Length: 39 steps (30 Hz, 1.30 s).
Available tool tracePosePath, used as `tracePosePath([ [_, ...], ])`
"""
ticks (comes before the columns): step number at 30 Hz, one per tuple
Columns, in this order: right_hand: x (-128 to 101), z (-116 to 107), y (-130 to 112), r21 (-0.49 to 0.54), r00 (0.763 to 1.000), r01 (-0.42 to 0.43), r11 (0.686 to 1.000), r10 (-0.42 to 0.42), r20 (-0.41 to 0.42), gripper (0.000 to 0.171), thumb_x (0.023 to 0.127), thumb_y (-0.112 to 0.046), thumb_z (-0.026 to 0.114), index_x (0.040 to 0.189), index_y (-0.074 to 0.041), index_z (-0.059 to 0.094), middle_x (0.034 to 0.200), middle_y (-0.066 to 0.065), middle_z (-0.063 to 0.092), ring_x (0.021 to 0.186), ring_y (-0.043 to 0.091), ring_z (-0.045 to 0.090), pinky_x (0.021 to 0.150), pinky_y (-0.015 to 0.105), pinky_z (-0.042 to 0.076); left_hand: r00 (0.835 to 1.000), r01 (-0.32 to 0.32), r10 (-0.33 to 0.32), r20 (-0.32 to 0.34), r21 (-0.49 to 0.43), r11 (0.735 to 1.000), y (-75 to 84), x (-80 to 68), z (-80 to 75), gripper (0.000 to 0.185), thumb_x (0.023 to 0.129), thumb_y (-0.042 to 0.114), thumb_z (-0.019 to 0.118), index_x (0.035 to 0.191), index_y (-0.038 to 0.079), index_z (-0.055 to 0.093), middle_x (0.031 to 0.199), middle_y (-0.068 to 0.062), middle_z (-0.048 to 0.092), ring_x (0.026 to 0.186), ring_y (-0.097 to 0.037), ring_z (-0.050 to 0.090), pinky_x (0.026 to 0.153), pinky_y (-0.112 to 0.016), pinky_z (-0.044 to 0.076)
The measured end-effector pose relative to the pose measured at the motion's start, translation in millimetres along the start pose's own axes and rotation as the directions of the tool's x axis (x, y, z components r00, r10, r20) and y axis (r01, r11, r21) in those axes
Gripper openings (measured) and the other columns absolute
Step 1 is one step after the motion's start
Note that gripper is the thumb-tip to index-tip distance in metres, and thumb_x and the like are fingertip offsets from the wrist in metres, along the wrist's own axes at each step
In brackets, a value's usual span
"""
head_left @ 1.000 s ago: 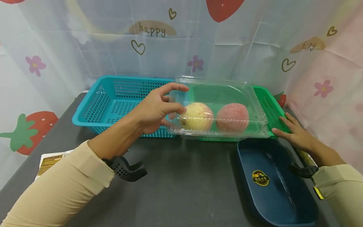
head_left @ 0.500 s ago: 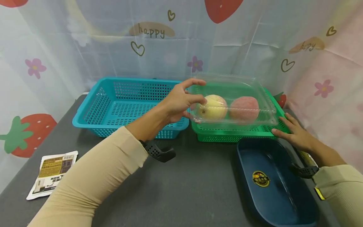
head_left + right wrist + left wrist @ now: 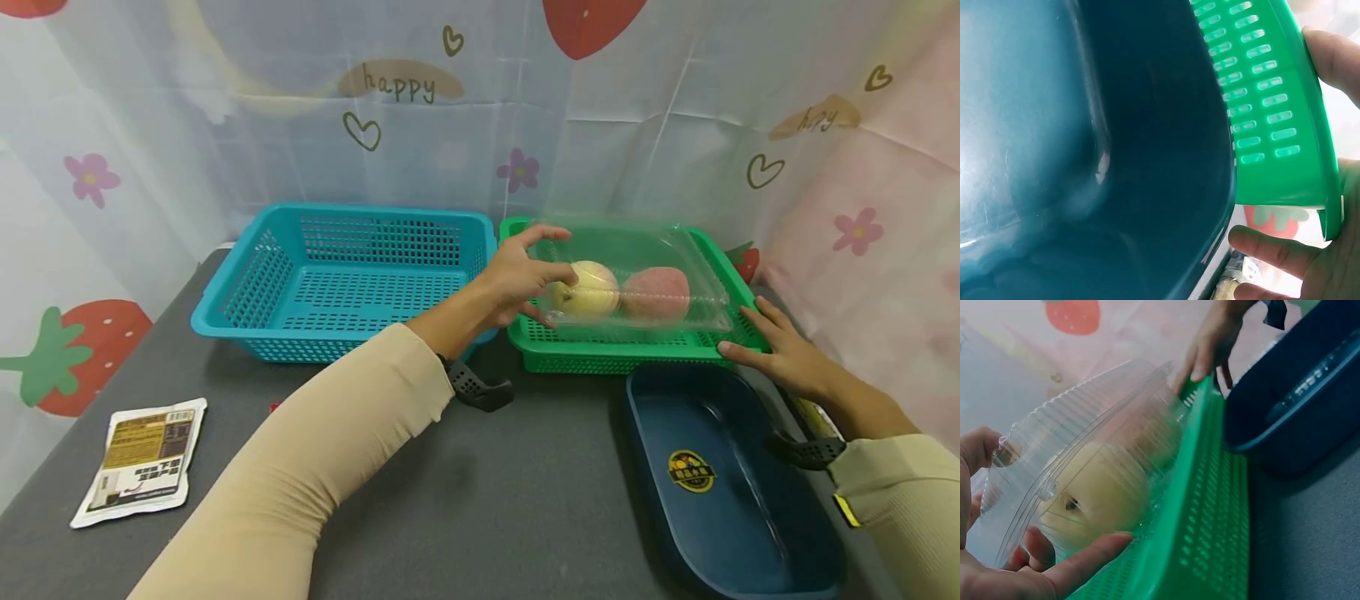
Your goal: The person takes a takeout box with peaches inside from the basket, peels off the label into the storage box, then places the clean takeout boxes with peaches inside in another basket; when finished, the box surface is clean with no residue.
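Observation:
My left hand (image 3: 525, 279) grips the left end of a clear plastic clamshell box (image 3: 693, 287), fingers above and thumb below. Inside lie a round yellow fruit (image 3: 588, 289) with a dark stem spot and a pinkish-red one (image 3: 657, 293). The box sits tilted within the green basket (image 3: 600, 364); in the left wrist view the yellow fruit (image 3: 1094, 494) shows through its ribbed wall. My right hand (image 3: 783, 354) rests against the basket's right end, fingers spread; in the right wrist view the thumb (image 3: 1335, 56) touches the green rim.
A blue perforated basket (image 3: 352, 300) stands to the left. In front of the green basket is a dark blue tray (image 3: 735, 500) with a round sticker. A printed packet (image 3: 142, 462) lies at the table's left. A small red thing (image 3: 274, 407) peeps out behind my left sleeve.
My left hand has carried the clear box rightward from between the two baskets, and lowered it into the green one. My right hand has stayed at the basket's end.

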State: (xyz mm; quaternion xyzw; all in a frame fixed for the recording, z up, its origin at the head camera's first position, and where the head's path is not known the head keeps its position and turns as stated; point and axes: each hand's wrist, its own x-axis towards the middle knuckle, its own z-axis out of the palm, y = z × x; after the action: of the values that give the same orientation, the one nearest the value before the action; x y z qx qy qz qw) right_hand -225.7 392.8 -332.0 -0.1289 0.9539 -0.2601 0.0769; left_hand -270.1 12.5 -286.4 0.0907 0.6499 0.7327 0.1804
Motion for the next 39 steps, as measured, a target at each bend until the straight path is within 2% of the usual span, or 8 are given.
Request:
tracePosePath([
  [8,0,1,1,-0.001,1.0,0.004,1.0,-0.004,-0.003,0.086,0.095,-0.039,0.052,0.15,0.009,0.007,0.154,0.028,-0.012,0.137,0.053,-0.006,0.096,0.076,0.009,1.0,0.017,-0.016,-0.014,0.038,0.999,-14.1,8.3,10.8,0.057,0.085,0.0,0.068,0.137,0.019,0.051,0.153,-0.004,0.018,0.124,-0.042,0.041,0.06,-0.057,0.054],
  [18,-3,0,-1,-0.009,1.0,-0.009,1.0,0.009,0.006,0.087,0.095,-0.04,0.052,0.15,0.007,0.006,0.155,0.027,-0.013,0.138,0.052,-0.008,0.096,0.077,0.008,0.997,0.034,-0.029,-0.067,0.077,0.996,-30.4,18.3,19.3,0.055,0.084,0.0,0.068,0.133,0.02,0.054,0.151,-0.01,0.024,0.083,-0.031,0.057,0.055,-0.055,0.054],
  [23,-4,-2,-1,-0.003,1.0,-0.009,1.0,0.009,0.007,0.087,0.095,-0.04,0.053,0.151,0.006,0.006,0.155,0.026,-0.014,0.138,0.052,-0.008,0.095,0.077,0.008,0.996,0.07,-0.062,-0.065,0.139,0.988,-31.0,21.4,23.9,0.057,0.087,0.002,0.067,0.137,0.022,0.05,0.15,-0.009,0.028,0.112,-0.036,0.054,0.054,-0.05,0.055],
  [26,-3,-3,0,-0.007,1.0,-0.013,1.0,0.013,0.004,0.087,0.095,-0.041,0.053,0.151,0.005,0.006,0.155,0.026,-0.014,0.138,0.052,-0.008,0.095,0.077,0.009,0.994,0.092,-0.08,-0.07,0.187,0.978,-30.1,22.9,25.7,0.058,0.088,0.002,0.065,0.14,0.021,0.047,0.149,-0.011,0.029,0.103,-0.034,0.058,0.054,-0.047,0.055],
  [28,-2,-3,1,-0.005,1.0,-0.017,1.0,0.017,0.004,0.087,0.095,-0.041,0.053,0.152,0.005,0.005,0.155,0.025,-0.014,0.138,0.052,-0.007,0.095,0.077,0.009,0.991,0.116,-0.097,-0.09,0.235,0.965,-29.3,23.7,27.8,0.06,0.088,0.002,0.065,0.141,0.021,0.045,0.148,-0.013,0.032,0.082,-0.028,0.06,0.052,-0.044,0.054],
  [31,-2,-2,2,-0.007,1.0,-0.019,1.0,0.019,0.009,0.087,0.095,-0.041,0.052,0.151,0.005,0.005,0.155,0.026,-0.013,0.137,0.053,-0.006,0.095,0.077,0.009,0.98,0.184,-0.145,-0.139,0.329,0.926,-28.2,25.0,32.1,0.06,0.089,0.003,0.066,0.142,0.022,0.045,0.141,-0.014,0.041,0.049,-0.017,0.039,0.045,-0.035,0.046],
  [32,-2,-2,2,-0.007,1.0,-0.018,1.0,0.018,0.01,0.087,0.095,-0.041,0.052,0.151,0.005,0.005,0.155,0.026,-0.013,0.137,0.053,-0.006,0.095,0.077,0.01,0.974,0.209,-0.161,-0.16,0.36,0.909,-27.7,25.3,33.6,0.06,0.089,0.004,0.067,0.142,0.022,0.045,0.139,-0.013,0.043,0.048,-0.015,0.03,0.044,-0.035,0.043],
  [39,0,-1,2,-0.011,1.0,-0.015,1.0,0.015,-0.007,0.087,0.095,-0.041,0.053,0.152,0.004,0.006,0.156,0.025,-0.012,0.138,0.051,-0.005,0.096,0.076,0.01,0.953,0.291,-0.202,-0.227,0.495,0.818,-25.3,27.3,39.9,0.056,0.091,0.006,0.065,0.142,0.021,0.047,0.131,-0.012,0.052,0.06,-0.017,0.045,0.046,-0.034,0.041],
])
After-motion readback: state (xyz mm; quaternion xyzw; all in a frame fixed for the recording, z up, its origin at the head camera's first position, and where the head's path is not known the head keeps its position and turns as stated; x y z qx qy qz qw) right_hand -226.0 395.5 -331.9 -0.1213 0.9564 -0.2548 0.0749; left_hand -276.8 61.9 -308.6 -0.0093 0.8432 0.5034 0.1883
